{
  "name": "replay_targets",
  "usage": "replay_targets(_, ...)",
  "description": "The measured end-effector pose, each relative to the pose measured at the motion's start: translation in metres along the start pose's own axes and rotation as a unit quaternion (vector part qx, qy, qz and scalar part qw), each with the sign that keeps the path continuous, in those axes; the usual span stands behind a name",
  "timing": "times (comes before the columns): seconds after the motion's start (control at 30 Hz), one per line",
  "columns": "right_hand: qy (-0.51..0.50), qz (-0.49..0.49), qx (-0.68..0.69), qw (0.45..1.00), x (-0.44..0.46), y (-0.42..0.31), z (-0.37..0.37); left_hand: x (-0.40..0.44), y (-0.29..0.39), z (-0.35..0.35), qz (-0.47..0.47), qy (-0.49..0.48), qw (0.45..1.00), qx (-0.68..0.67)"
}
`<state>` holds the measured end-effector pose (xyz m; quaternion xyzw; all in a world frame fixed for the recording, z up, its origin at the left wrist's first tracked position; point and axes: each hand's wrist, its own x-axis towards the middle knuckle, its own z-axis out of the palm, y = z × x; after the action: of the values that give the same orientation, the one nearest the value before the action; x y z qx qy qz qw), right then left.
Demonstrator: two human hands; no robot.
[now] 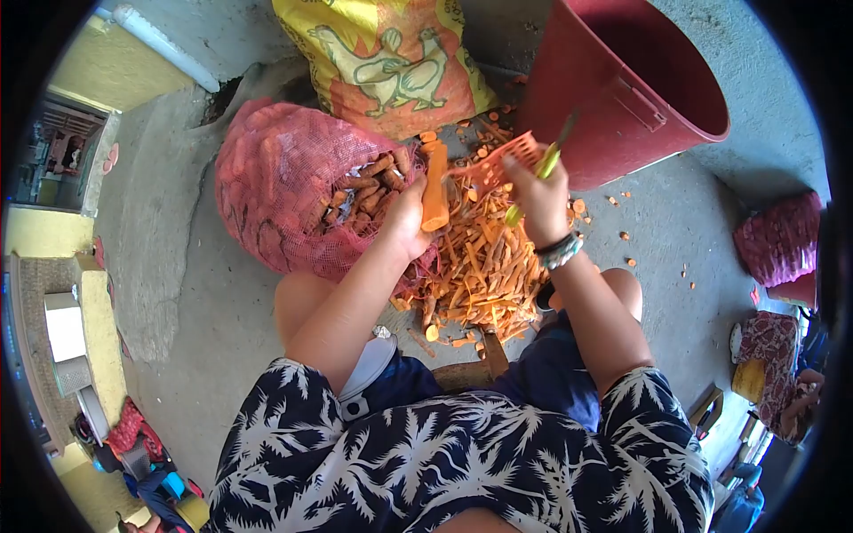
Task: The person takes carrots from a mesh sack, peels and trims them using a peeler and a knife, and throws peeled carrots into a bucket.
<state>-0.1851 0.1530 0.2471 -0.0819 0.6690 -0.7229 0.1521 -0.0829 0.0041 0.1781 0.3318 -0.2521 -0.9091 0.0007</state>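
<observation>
A peeled orange carrot [435, 188] stands nearly upright in my left hand [407, 218], which is closed round it beside the opening of a red mesh sack [284, 191] of unpeeled carrots. My right hand [539, 197] is closed on a green-handled tool [548, 162], perhaps a peeler or knife. An orange-red perforated piece [498, 166] extends from that hand toward the carrot; how it is held is blurred. Below both hands lies a heap of carrot peelings [484, 266] on the floor.
A yellow and orange printed sack [391, 67] stands behind the peelings. To its right is a tall red bin [586, 98]. Carrot ends [579, 206] are scattered on the concrete floor. A purple-red sack [782, 240] lies at the far right; a wooden piece [494, 354] is between my knees.
</observation>
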Motion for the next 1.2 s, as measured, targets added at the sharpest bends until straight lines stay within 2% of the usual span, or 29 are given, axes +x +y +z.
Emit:
replay_targets(0.03,-0.03,0.015,0.03,0.999,-0.011,0.001,0.005,0.0,-0.002,0.001,-0.001,0.002,1.0,-0.001)
replay_targets(0.13,-0.057,0.013,-0.007,0.998,-0.013,0.006,0.006,-0.008,-0.004,0.02,0.042,-0.018,0.999,0.023)
replay_targets(0.23,-0.082,0.007,-0.054,0.995,0.0,0.003,0.004,-0.026,-0.001,0.04,0.045,0.03,0.998,0.038)
replay_targets(0.3,-0.097,-0.011,-0.065,0.993,0.011,-0.003,0.003,-0.024,-0.001,0.03,0.034,-0.006,0.992,0.122)
replay_targets(0.33,-0.052,-0.085,-0.113,0.989,0.025,-0.001,-0.001,-0.024,-0.001,0.028,0.033,-0.006,0.992,0.124)
replay_targets(0.37,-0.029,-0.091,-0.016,0.995,0.038,-0.003,-0.008,-0.026,-0.003,0.025,0.022,-0.018,0.989,0.142)
replay_targets(0.4,0.053,-0.183,-0.112,0.975,0.058,0.006,-0.019,-0.027,-0.003,0.024,0.011,-0.03,0.987,0.161)
replay_targets(0.43,0.133,-0.264,-0.149,0.944,0.076,0.016,-0.03,-0.029,-0.002,0.023,0.01,-0.03,0.986,0.162)
replay_targets(0.47,0.189,-0.284,-0.16,0.926,0.087,0.02,-0.042,-0.032,-0.001,0.023,0.008,-0.064,0.985,0.163)
replay_targets(0.5,0.206,-0.216,-0.08,0.951,0.087,0.014,-0.045,-0.033,0.001,0.024,0.006,-0.098,0.981,0.165)
replay_targets(0.57,0.189,-0.224,-0.048,0.955,0.079,0.009,-0.043,-0.034,0.003,0.024,0.017,-0.089,0.983,0.157)
replay_targets(0.63,0.145,-0.193,-0.033,0.97,0.065,0.008,-0.035,-0.031,0.004,0.023,0.027,-0.078,0.986,0.148)
replay_targets(0.7,0.108,-0.185,-0.054,0.975,0.056,0.014,-0.033,-0.023,0.003,0.02,0.146,-0.07,0.953,0.255)
replay_targets(0.77,0.101,-0.128,-0.026,0.986,0.05,0.02,-0.033,-0.023,0.008,0.016,0.159,-0.051,0.941,0.294)
replay_targets(0.8,0.102,-0.129,-0.026,0.986,0.049,0.024,-0.034,-0.023,0.011,0.018,0.182,-0.015,0.937,0.298)
replay_targets(0.83,0.099,-0.062,0.023,0.993,0.048,0.029,-0.035,-0.023,0.013,0.02,0.205,0.02,0.931,0.3)
replay_targets(0.87,0.096,0.005,0.072,0.993,0.047,0.032,-0.036,-0.018,0.014,0.017,0.238,-0.011,0.947,0.214)
replay_targets(0.9,0.071,0.055,0.118,0.989,0.043,0.029,-0.035,-0.022,0.018,0.018,0.206,0.002,0.965,0.163)
replay_targets(1.0,0.043,0.17,0.203,0.963,0.038,0.04,-0.037,-0.03,0.021,0.023,0.2,-0.053,0.973,0.101)
replay_targets(1.03,0.043,0.169,0.204,0.963,0.037,0.038,-0.038,-0.03,0.02,0.025,0.228,-0.074,0.965,0.109)
replay_targets(1.1,-0.02,0.229,0.239,0.943,0.035,0.033,-0.04,-0.029,0.02,0.026,0.256,-0.094,0.955,0.114)
replay_targets(1.17,-0.029,0.23,0.245,0.941,0.035,0.029,-0.04,-0.027,0.022,0.027,0.379,-0.109,0.879,0.27)
replay_targets(1.2,-0.035,0.231,0.249,0.94,0.033,0.022,-0.038,-0.026,0.022,0.026,0.379,-0.108,0.879,0.27)
